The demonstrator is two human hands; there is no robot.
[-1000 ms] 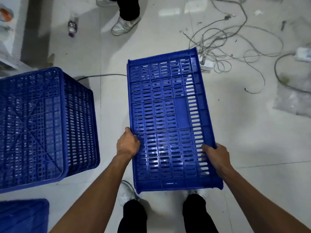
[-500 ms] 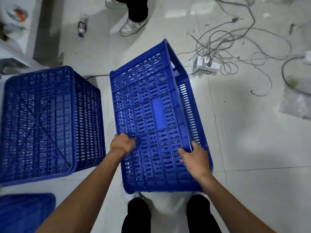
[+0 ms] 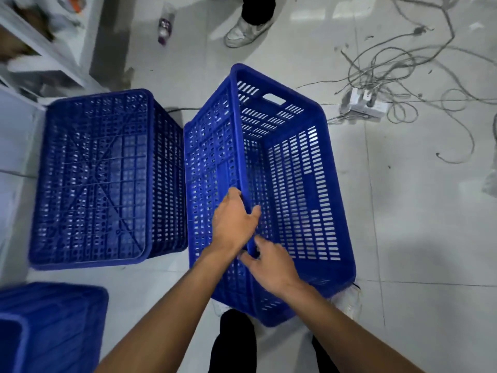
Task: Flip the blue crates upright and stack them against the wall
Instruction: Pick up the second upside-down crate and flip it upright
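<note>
Far to the left of the fingers and lower down, the corner of a third blue crate (image 3: 53, 327) lies at the frame's edge, and above it a white shelf (image 3: 40, 44) shows blurred clutter. Left of the fingers an upside-down crate (image 3: 102, 179) sits on the pale tiled floor (image 3: 416, 238), its ribbed base facing up; it stands just beside the held crate, though whether the two touch cannot be told. Beyond the fingers, toward the top, a small bottle (image 3: 164, 25) lies on the floor. The left hand (image 3: 234, 219) grips the near long rim of the held crate (image 3: 295, 184), its fingers (image 3: 231, 194) curled over the outer wall and its thumb hooked inside. Just below it the right hand (image 3: 271, 265) pinches the same rim between thumb and fingers, so both hands are clamped on one edge, nearly touching each other. The crate spreads to the right of the fingers with its open mouth up and tipped slightly rightward – slotted walls and a handle slot in the far short wall are visible inside. Its near end hides the person's feet; whether it rests on the floor cannot be told. Beyond the fingers, another person's white shoe (image 3: 246, 30) stands on the floor. Farther right – well apart from the hands – a white power strip (image 3: 363, 103) sits among tangled grey cables (image 3: 403, 63)
</note>
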